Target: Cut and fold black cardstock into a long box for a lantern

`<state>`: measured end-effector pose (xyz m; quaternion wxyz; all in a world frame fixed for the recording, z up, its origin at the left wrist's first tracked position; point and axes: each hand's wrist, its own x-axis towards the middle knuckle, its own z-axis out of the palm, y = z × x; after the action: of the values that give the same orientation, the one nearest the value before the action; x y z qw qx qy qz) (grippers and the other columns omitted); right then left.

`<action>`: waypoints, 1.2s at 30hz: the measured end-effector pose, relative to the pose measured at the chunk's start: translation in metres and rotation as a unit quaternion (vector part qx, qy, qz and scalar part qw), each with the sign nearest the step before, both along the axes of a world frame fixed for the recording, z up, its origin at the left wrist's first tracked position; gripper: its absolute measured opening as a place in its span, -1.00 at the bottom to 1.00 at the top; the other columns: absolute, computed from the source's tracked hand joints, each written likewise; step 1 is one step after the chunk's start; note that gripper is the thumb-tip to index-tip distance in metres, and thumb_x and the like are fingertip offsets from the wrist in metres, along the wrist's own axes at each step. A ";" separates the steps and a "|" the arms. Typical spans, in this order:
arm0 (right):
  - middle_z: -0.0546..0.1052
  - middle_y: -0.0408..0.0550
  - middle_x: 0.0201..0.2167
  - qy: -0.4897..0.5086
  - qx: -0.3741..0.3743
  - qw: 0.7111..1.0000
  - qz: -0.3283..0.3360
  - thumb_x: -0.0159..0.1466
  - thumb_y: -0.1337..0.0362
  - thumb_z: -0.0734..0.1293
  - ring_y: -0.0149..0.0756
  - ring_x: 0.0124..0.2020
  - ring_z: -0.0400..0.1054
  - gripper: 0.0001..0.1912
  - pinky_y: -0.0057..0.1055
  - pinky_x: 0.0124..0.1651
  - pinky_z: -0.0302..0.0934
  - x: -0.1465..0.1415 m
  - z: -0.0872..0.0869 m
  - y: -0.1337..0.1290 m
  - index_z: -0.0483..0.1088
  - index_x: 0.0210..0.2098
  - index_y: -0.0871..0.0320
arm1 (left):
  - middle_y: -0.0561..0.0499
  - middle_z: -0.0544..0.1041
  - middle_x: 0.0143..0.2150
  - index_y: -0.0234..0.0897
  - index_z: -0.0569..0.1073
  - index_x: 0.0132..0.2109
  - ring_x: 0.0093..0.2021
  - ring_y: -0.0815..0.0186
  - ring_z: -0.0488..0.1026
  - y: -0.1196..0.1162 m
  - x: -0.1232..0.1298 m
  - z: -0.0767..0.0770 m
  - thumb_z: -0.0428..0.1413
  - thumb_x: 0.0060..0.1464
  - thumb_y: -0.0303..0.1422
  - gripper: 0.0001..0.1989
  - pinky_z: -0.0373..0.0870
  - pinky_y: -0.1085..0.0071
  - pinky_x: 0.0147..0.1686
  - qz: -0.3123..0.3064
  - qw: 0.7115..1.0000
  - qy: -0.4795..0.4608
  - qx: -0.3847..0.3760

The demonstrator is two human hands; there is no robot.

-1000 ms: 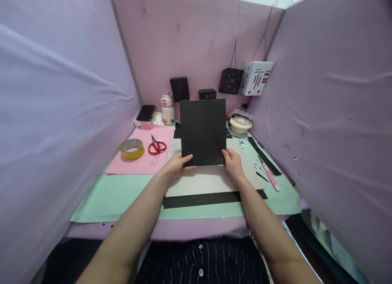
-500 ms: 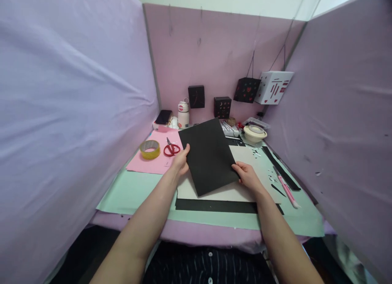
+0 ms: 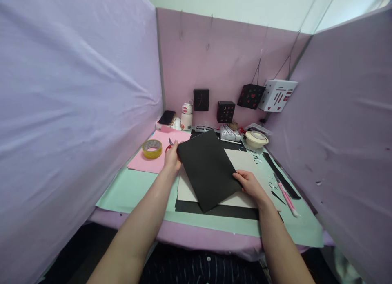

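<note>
A sheet of black cardstock (image 3: pixel 208 169) is held tilted above the table between my two hands. My left hand (image 3: pixel 173 158) is closed on its left edge, near the upper left corner. On the lower right edge, my right hand (image 3: pixel 247 183) pinches it with the thumb on top. Beneath it lies a white board (image 3: pixel 245 200), and under that board more black paper (image 3: pixel 239 211) shows along the front. Red-handled scissors (image 3: pixel 169 145) lie just beyond my left hand, partly hidden by it.
Yellow tape (image 3: pixel 152 149) rests on pink paper (image 3: pixel 141 163) at left. A pink craft knife (image 3: pixel 287 199), black strips (image 3: pixel 281 175) and paper scraps lie at right. Behind stand a bottle (image 3: pixel 186 117) and a tape-topped bowl (image 3: pixel 256 140). Decorated paper boxes (image 3: pixel 251 96) hang at the back.
The black cardstock has come lower and nearer to me, its lower corner now over the front black paper. My left hand has shifted left and covers more of the scissors. The view has tilted slightly.
</note>
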<state>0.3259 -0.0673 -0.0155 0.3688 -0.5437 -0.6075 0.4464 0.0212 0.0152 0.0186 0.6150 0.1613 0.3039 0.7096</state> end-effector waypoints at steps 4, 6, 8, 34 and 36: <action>0.25 -0.25 -0.63 -0.004 0.000 1.000 0.002 0.21 -0.04 0.30 -0.48 -0.65 0.08 -0.65 -0.55 -0.68 0.00 -0.003 0.002 -0.001 0.38 -0.45 0.13 | -0.11 0.60 -0.41 -0.46 0.53 -0.25 -0.39 0.32 0.57 0.001 0.006 -0.004 0.13 0.20 -0.38 -0.82 0.48 0.40 -0.17 0.015 1.000 0.001 0.007; 0.26 -0.25 -0.64 0.004 -0.003 1.000 -0.001 0.20 -0.05 0.30 -0.48 -0.67 0.08 -0.64 -0.54 -0.68 0.00 -0.002 0.002 -0.001 0.38 -0.46 0.13 | -0.11 0.60 -0.42 -0.45 0.53 -0.26 -0.39 0.29 0.58 0.003 0.006 -0.007 0.10 0.23 -0.35 -0.78 0.48 0.34 -0.14 0.022 1.000 -0.002 -0.002; 0.30 -0.24 -0.63 0.025 -0.003 1.000 0.003 0.20 -0.06 0.32 -0.47 -0.66 0.12 -0.63 -0.53 -0.66 0.02 0.001 0.001 0.000 0.37 -0.46 0.14 | -0.12 0.59 -0.43 -0.43 0.52 -0.25 -0.39 0.27 0.58 0.005 0.005 -0.010 0.05 0.27 -0.31 -0.74 0.49 0.28 -0.14 0.028 1.000 -0.008 -0.013; 0.52 0.00 -0.12 0.047 0.213 0.964 -0.151 0.06 0.21 0.41 -0.21 -0.22 0.39 -0.56 -0.24 -0.14 0.31 0.003 0.027 0.034 0.44 -0.05 0.11 | -0.11 0.63 -0.26 -0.34 0.54 -0.17 -0.14 0.26 0.57 -0.002 0.011 0.002 -0.13 0.36 -0.25 -0.61 0.43 0.29 0.00 0.045 0.994 -0.096 0.007; 0.50 0.03 -0.07 0.014 0.255 0.951 -0.174 0.09 0.20 0.39 -0.15 -0.09 0.37 -0.64 -0.21 -0.05 0.28 0.005 0.029 0.034 0.47 -0.11 0.11 | -0.13 0.63 -0.25 -0.34 0.54 -0.18 -0.10 0.24 0.56 -0.004 0.013 0.002 -0.13 0.36 -0.26 -0.61 0.42 0.28 0.03 0.036 0.995 -0.096 0.016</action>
<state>0.3311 -0.0330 0.0139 0.5756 -0.5221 -0.5922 0.2131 0.0342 0.0115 0.0202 0.6125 0.0906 0.2377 0.7484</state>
